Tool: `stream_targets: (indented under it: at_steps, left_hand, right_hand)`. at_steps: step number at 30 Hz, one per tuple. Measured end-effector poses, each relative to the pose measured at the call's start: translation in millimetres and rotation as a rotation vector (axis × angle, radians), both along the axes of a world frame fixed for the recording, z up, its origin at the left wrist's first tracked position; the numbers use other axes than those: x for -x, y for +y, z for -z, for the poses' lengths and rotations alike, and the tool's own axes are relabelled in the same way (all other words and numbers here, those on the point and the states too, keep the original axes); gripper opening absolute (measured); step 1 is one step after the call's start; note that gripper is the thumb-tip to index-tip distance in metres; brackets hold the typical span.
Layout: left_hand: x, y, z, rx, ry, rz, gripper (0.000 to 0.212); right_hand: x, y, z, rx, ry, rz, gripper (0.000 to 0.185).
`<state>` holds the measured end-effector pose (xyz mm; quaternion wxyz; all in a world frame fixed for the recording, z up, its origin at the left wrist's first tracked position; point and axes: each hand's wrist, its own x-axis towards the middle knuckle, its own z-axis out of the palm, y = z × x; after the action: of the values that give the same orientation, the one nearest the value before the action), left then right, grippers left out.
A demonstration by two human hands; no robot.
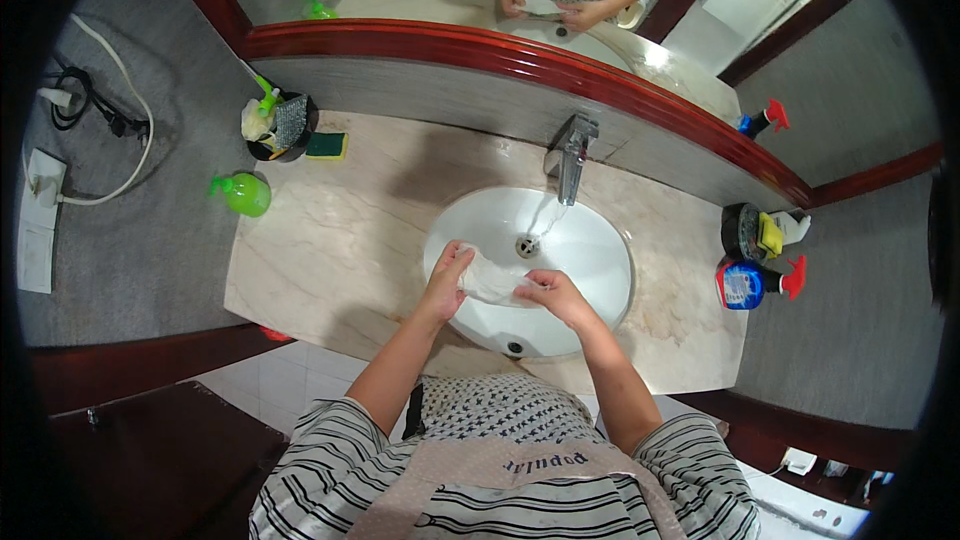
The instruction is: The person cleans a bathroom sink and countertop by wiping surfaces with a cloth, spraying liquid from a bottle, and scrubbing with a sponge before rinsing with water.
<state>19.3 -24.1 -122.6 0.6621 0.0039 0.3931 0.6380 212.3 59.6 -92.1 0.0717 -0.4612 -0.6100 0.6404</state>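
Observation:
A thin, white, limp piece of cloth or plastic film (487,281) is stretched between my two hands above the sink; which material it is, I cannot tell. My left hand (448,281) pinches its left end, thumb on top. Its right end is gripped by the fingertips of my right hand (553,292). Beneath them lies the oval white washbasin (600,240), with a metal drain (527,245) just beyond my hands. A chrome faucet (574,157) stands at the basin's far edge, and a thin stream of water seems to fall from it.
On the marble counter (322,240), a green pump bottle (247,193), a sponge (327,145) and a black container of cleaning items (281,146) stand left. A blue spray bottle (742,286) and a dark bowl with a yellow sponge (770,235) stand right. A red-framed mirror (450,41) spans the back.

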Motion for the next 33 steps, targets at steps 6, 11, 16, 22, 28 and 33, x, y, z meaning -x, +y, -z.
stream_targets:
  at_steps: [6, 11, 16, 22, 28, 33]
  left_hand:
    - [37.4, -11.2, 18.4, -0.131, 0.503, 0.494, 0.027]
    - [67.1, 7.3, 16.4, 0.181, 0.388, -0.034, 0.022]
    - [116.4, 37.8, 16.8, -0.143, 0.667, -0.583, 0.028]
    - [172.1, 83.7, 112.3, 0.795, 2.009, 0.485, 0.055]
    - [104.4, 182.6, 108.9, 0.896, 2.191, 0.443, 0.063]
    - [13.2, 234.5, 109.0, 0.562, 2.305, 0.407, 0.067]
  right_hand:
    - [38.2, 6.3, -11.4, 0.138, 0.463, 0.584, 0.010]
    - [79.3, -16.0, -34.2, -0.532, 0.255, -0.244, 0.031]
    - [92.3, -35.8, -5.4, -0.924, 0.244, -0.449, 0.063]
    - [41.9, -37.2, 27.6, -0.610, 0.159, -0.367, 0.043]
    - [-33.8, -24.8, 57.9, -0.470, -0.023, -0.125, 0.027]
    - [-53.4, -15.6, 60.6, -0.327, -0.041, 0.068, 0.023]
